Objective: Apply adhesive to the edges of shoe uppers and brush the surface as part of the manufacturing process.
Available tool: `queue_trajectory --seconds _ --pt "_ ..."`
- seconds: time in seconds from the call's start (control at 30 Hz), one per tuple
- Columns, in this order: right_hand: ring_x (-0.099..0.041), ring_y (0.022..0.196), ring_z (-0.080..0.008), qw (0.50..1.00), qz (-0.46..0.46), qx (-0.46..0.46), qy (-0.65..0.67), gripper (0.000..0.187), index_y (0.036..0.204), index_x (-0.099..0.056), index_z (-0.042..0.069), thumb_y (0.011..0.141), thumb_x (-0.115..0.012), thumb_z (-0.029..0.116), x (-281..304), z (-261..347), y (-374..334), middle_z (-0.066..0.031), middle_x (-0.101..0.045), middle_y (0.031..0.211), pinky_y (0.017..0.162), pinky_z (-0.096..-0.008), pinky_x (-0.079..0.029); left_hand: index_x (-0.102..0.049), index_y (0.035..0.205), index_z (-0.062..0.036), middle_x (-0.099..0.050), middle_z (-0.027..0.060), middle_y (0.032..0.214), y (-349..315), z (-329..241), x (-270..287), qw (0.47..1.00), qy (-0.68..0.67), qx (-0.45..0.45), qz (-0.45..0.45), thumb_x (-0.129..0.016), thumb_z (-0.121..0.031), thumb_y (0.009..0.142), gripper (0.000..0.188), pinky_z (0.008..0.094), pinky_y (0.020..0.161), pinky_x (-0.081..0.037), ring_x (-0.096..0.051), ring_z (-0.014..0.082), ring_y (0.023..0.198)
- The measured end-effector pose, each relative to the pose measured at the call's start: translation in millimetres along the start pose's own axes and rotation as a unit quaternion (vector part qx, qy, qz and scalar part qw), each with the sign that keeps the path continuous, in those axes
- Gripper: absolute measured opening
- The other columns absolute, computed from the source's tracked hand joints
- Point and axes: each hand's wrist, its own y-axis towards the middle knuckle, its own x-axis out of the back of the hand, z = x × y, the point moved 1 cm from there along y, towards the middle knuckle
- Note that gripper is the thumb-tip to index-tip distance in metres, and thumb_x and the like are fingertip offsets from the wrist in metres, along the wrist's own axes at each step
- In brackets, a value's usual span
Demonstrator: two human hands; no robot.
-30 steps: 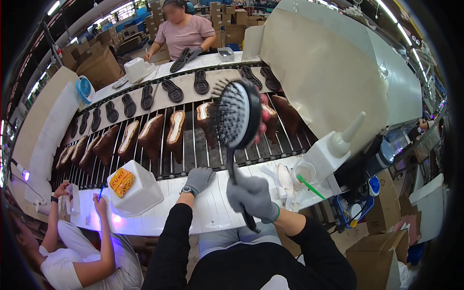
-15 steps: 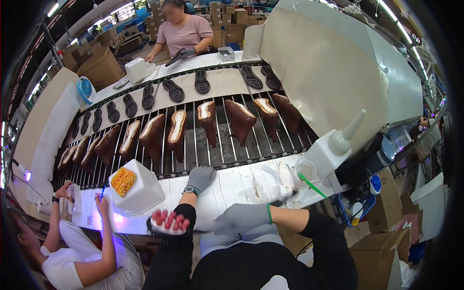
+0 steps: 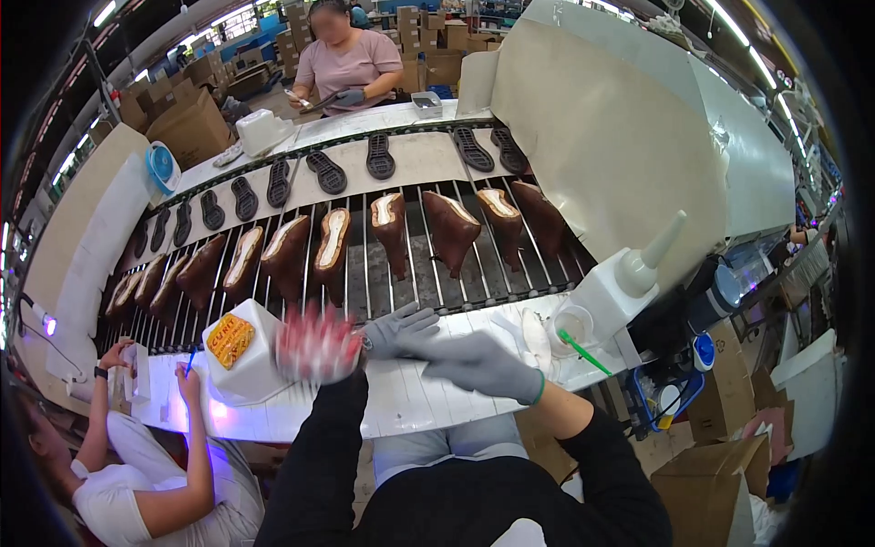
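Observation:
My left hand [image 3: 401, 328], in a grey glove, is held over the front edge of the conveyor with its fingers stretched out to the right. My right hand [image 3: 488, 366], also gloved, is closed and smeared by motion. A dark handle seems to run left from it to a brush-like thing [image 3: 317, 346] with red knobs on a pale base, badly blurred beside my left wrist. Ahead, brown shoe uppers [image 3: 333, 246] on lasts lie bottom up on the conveyor's metal rods [image 3: 419, 264]. Behind them black soles [image 3: 380, 155] rest on a pale strip.
An upturned white tub [image 3: 260, 365] carries an orange packet. A white squeeze bottle [image 3: 620, 283] stands right, beside a cup [image 3: 572, 325] with a green-handled tool. One co-worker [image 3: 351, 64] stands across the conveyor; another [image 3: 173, 474] sits at left. A large cream hood [image 3: 611, 118] covers the right end.
The brush-like thing has swung up and forward from over my left forearm to my left wrist. My right hand has moved forward and right. My left hand has turned, its fingers spreading rightward.

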Motion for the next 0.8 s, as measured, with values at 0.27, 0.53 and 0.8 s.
queue_trajectory --seconds 0.27,0.53,0.8 --pt "-0.065 0.077 -0.0213 0.921 0.181 0.004 -0.346 0.023 0.109 -0.065 0.002 0.087 -0.060 0.009 -50.4 -77.7 -19.6 -0.0166 -0.065 0.090 0.071 -0.0320 -0.051 -0.025 0.146 -0.0122 -0.023 0.0074 0.153 19.3 7.7 3.7 0.988 0.057 -0.141 0.020 -0.040 -0.035 0.095 0.058 0.0445 0.118 -0.009 -0.018 0.0219 0.143" --pt "-0.041 0.040 -0.0073 0.864 -0.439 0.003 0.247 0.027 0.065 -0.046 0.006 0.091 -0.041 0.001 1.4 -9.0 1.3 -0.0002 -0.045 0.054 0.036 -0.0245 -0.032 -0.025 0.147 -0.0124 -0.023 0.0069 0.153 14.3 10.2 4.8 0.990 0.050 -0.124 0.036 -0.041 -0.034 0.094 0.059 0.0444 0.118 -0.010 -0.018 0.0217 0.143" --pt "-0.047 0.042 -0.0078 0.939 -0.290 -0.094 0.157 0.019 0.089 -0.068 -0.001 0.090 -0.050 0.005 -1.8 -45.4 -13.8 0.0009 -0.048 0.051 0.042 -0.0199 -0.037 -0.024 0.147 -0.0125 -0.023 0.0064 0.154 18.0 10.4 7.7 0.991 0.038 -0.120 0.035 -0.042 -0.034 0.094 0.060 0.0442 0.118 -0.010 -0.017 0.0216 0.143"
